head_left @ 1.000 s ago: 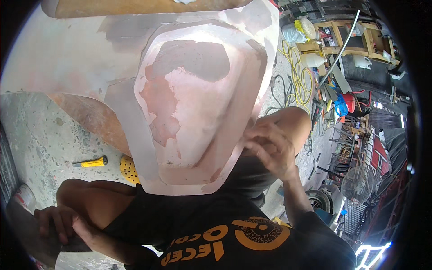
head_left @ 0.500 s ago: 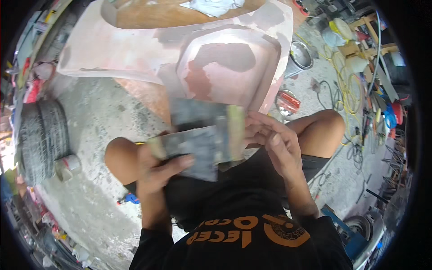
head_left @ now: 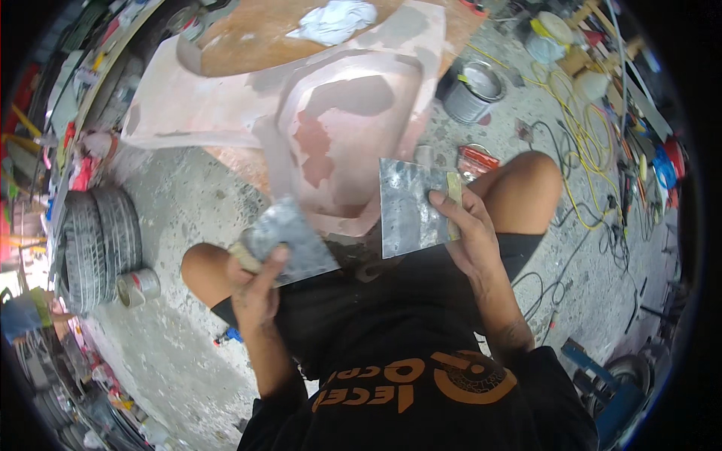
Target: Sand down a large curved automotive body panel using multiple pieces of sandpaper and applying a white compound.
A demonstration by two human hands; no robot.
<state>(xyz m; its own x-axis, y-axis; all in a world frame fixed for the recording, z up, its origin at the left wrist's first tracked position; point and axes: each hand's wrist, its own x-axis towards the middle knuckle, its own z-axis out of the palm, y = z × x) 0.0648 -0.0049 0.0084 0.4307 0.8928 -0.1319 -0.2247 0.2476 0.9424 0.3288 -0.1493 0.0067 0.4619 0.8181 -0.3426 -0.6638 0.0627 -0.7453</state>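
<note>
My left hand grips a grey metal filler spreader by its pale edge strip, tilted above my lap. On the right, my right hand grips a second, squarish metal spreader, thumb on its face. The two are apart. Beyond them lies a large moulded panel, patched in pale pink, grey and darker pink, with a recessed section, over a brown sheet bearing a crumpled white cloth. A metal can and a red-and-silver item sit right of the panel.
Two stacked tyres and a small can are at left. Yellow and black cables, buckets and tools crowd the right. A blue wheeled machine is at lower right. Someone's figure shows at the far left edge.
The spreaders, overlapped half a second ago, are now apart, one in each hand. My right hand has closed on its spreader. A second ago my hands were farther apart and the view differed.
</note>
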